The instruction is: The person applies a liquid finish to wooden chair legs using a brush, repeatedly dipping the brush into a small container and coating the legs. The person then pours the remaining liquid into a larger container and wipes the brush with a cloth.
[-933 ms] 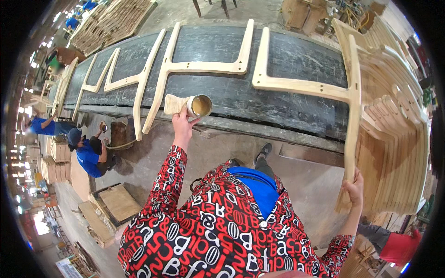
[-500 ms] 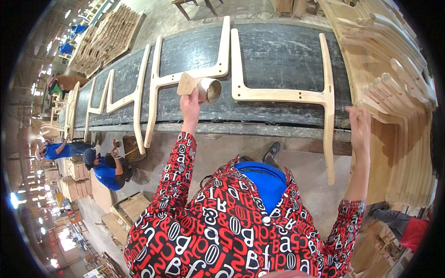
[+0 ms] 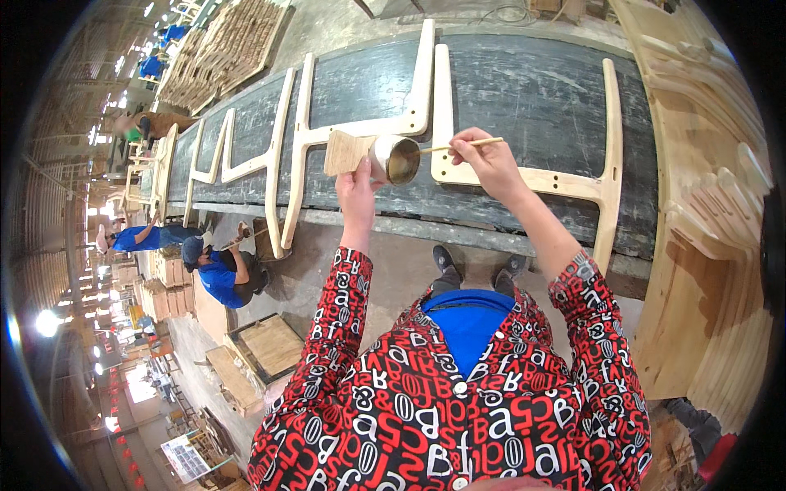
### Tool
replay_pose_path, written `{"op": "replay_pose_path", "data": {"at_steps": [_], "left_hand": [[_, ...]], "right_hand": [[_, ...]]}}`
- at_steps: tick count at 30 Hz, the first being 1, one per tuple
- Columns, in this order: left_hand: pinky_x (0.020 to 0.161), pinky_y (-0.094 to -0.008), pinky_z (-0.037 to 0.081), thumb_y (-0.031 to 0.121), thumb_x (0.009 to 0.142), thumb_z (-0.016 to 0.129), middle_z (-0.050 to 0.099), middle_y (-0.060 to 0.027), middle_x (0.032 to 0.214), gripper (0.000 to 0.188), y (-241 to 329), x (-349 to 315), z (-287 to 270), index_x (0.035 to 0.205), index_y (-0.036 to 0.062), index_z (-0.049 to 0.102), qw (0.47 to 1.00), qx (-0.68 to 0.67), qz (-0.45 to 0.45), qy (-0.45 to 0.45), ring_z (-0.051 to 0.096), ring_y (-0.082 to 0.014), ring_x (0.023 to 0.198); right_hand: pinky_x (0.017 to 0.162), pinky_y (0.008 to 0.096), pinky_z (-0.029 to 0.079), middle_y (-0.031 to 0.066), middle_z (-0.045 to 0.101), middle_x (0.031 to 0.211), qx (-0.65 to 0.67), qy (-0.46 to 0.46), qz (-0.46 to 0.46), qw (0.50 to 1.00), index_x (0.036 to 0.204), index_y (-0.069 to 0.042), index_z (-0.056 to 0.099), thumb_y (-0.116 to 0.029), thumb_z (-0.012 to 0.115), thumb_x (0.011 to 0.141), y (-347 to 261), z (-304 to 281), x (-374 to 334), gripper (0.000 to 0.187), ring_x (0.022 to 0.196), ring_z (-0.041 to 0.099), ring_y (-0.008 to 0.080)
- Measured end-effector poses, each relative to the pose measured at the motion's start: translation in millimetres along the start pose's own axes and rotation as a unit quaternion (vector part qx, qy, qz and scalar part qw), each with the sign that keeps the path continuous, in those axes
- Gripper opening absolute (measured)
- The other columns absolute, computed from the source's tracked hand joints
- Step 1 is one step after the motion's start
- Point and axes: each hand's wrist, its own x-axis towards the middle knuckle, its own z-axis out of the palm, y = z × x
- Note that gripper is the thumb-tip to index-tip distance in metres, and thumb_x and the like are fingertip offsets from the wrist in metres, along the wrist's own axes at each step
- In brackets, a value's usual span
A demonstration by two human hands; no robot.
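My left hand (image 3: 358, 192) is closed around a small cylindrical can (image 3: 383, 158) with a flat wooden piece (image 3: 347, 153) at its left side. The can's mouth is tipped toward the right, and a brownish inside shows. My right hand (image 3: 486, 164) pinches a thin wooden stick (image 3: 458, 147), whose far tip reaches into the can's mouth. Just under my right hand lies a pale wooden chair frame (image 3: 530, 177) with dark holes along its crosspiece. Another such frame (image 3: 360, 128) lies behind the can. Both rest on the long dark table (image 3: 524, 98).
More frames (image 3: 233, 168) lie farther left along the table. Many curved wooden parts (image 3: 712, 204) are stacked at the right. A person in a blue shirt (image 3: 219, 274) crouches by the table at the left, with another person (image 3: 135, 237) beyond. Wooden boxes (image 3: 266, 348) stand on the floor.
My right hand has come left from beside the right-hand frame's leg to the can, with the stick now in its mouth. My left hand still holds the can. The view has shifted.
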Motion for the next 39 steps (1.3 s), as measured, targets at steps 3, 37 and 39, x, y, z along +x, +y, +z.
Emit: {"op": "replay_pose_path", "data": {"at_steps": [3, 37, 39], "left_hand": [[0.059, -0.0230, 0.050, 0.022, 0.094, 0.051, 0.060, -0.0021, 0.091, 0.023, 1, -17, -4, 0.105, 0.0033, 0.057, 0.999, 0.017, 0.021, 0.022, 0.057, -0.0078, 0.077], [0.061, -0.0260, 0.054, 0.019, 0.094, 0.050, 0.060, -0.0013, 0.100, 0.021, -12, -4, 41, 0.109, 0.0065, 0.056, 0.998, -0.057, 0.036, -0.002, 0.058, -0.0092, 0.085], [0.061, -0.0282, 0.055, 0.018, 0.095, 0.048, 0.059, -0.0012, 0.102, 0.020, -16, -4, 41, 0.110, 0.0082, 0.055, 0.996, -0.093, 0.006, 0.009, 0.058, -0.0098, 0.088]], "right_hand": [[0.061, 0.0213, 0.043, 0.0038, 0.064, 0.078, 0.085, 0.029, 0.027, 0.996, 0.092, -0.001, 0.059, -0.019, 0.051, 0.093, 9, 1, -17, 0.019, 0.072, 0.061, 0.0086], [0.053, 0.0262, 0.050, 0.0097, 0.062, 0.074, 0.360, 0.228, 0.245, 0.871, 0.086, -0.003, 0.055, -0.026, 0.053, 0.092, 41, -17, -31, 0.024, 0.061, 0.061, 0.0146], [0.056, 0.0267, 0.051, 0.0101, 0.062, 0.075, 0.359, 0.214, 0.224, 0.880, 0.087, -0.003, 0.056, -0.024, 0.054, 0.092, 43, -21, -33, 0.022, 0.062, 0.062, 0.0149]]}}
